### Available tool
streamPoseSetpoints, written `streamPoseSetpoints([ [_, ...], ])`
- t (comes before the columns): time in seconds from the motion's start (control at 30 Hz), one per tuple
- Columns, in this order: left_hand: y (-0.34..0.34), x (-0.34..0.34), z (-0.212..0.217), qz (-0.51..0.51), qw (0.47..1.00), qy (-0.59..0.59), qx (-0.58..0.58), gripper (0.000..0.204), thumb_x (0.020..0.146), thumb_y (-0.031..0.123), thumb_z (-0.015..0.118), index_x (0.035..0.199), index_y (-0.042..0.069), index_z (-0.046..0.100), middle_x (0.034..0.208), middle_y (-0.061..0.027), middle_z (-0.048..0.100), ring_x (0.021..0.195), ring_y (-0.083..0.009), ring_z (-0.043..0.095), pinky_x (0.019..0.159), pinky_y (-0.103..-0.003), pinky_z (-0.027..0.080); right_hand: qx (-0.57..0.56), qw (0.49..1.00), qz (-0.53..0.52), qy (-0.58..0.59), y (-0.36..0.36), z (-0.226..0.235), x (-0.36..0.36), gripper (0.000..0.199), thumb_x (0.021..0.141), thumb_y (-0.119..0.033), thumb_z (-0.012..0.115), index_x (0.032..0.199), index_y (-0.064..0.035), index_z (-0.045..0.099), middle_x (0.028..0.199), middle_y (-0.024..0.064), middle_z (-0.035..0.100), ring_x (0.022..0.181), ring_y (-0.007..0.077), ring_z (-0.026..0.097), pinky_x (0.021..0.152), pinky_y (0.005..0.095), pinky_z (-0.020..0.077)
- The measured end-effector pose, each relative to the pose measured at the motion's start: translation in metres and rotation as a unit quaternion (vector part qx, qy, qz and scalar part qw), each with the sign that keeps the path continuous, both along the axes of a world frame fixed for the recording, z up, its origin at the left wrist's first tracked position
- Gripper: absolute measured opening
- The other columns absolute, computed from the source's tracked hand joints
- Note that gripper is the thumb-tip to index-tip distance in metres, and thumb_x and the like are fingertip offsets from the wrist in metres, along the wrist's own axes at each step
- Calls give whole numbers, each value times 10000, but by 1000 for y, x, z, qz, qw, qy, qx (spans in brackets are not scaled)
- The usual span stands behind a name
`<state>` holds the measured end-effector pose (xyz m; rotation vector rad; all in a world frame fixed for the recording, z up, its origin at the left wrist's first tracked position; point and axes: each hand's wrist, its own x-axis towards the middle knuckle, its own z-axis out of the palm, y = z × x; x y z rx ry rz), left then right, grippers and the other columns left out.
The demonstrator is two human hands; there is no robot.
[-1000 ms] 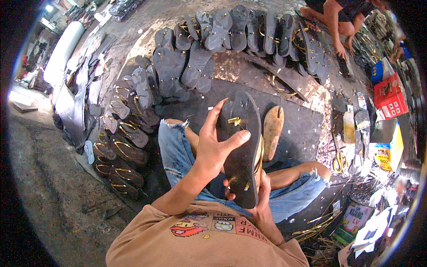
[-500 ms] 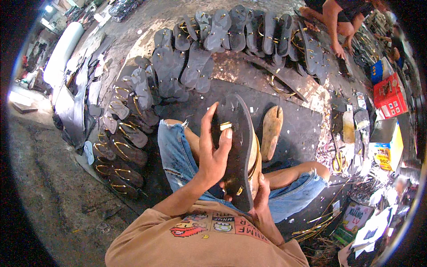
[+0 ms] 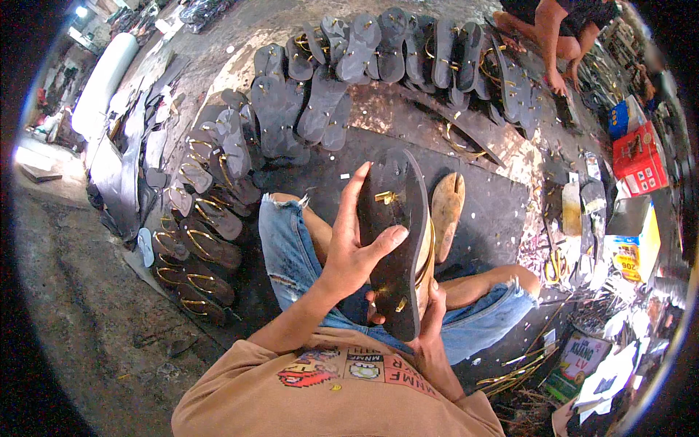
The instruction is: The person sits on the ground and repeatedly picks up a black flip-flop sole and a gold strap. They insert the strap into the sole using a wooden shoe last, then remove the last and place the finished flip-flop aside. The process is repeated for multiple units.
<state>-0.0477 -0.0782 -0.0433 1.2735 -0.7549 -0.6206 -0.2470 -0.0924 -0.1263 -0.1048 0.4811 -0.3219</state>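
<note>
In front of my lap a dark flip-flop sandal [image 3: 397,255] is held tilted, its underside mostly facing me. Short gold strap ends [image 3: 386,197] stick out of the sole near the toe and again near the heel. A gold strap [image 3: 429,251] shows along the right edge, over a tan wooden piece mostly hidden behind the sole. My left hand [image 3: 349,258] grips the left side, thumb across the sole. Low on the right, my right hand [image 3: 433,309] clasps the heel end, with fingertips showing past its left edge. A wooden foot form [image 3: 448,217] lies just beyond.
Dark sandals and soles [image 3: 317,105] curve around the far and left sides of the black mat [image 3: 495,211]. At right are a red box [image 3: 638,159], a yellow-white box [image 3: 630,244] and a tin [image 3: 579,360]. Another person's hand [image 3: 557,84] reaches down at the far right.
The sandal has shifted slightly right and turned, so more of its underside faces me. My left thumb has slid off the toe-side strap end onto the sole's middle.
</note>
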Motion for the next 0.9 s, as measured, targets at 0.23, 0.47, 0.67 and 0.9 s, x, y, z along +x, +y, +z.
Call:
streamPoseSetpoints([
  [0.23,41,42,-50,-190,948,250,50,992,922,171,784,1689,22,174,1689,-125,345,1513,-264,402,1266,-427,304,-45,996,-71,30,-13,30,7,798,952,-568,646,1508,-19,484,1375,205,651,1142,350,699,879,472,608],
  [0.47,42,-17,-44,-77,888,452,37,725,1031,466,670,1574,67,402,1467,-73,555,1339,-198,550,1116,-394,466,-748,603,-120,252,-13,41,39,705,833,9,710,1515,-29,538,1558,233,459,1431,387,481,1183,468,407],
  [0.67,46,-26,-23,-1,851,500,160,619,995,521,627,1412,67,577,1260,-120,698,1157,-283,686,1031,-473,546,-689,700,28,186,-4,64,18,654,870,-76,746,1499,-92,566,1606,224,390,1486,372,420,1202,520,394],
  [0.9,101,-37,23,-53,791,584,175,747,1001,601,574,1470,24,507,1310,-177,672,1182,-296,679,1050,-465,535,-569,763,77,297,15,64,-9,468,1170,-359,414,1304,44,611,1271,160,672,1143,264,623,1010,379,491],
])
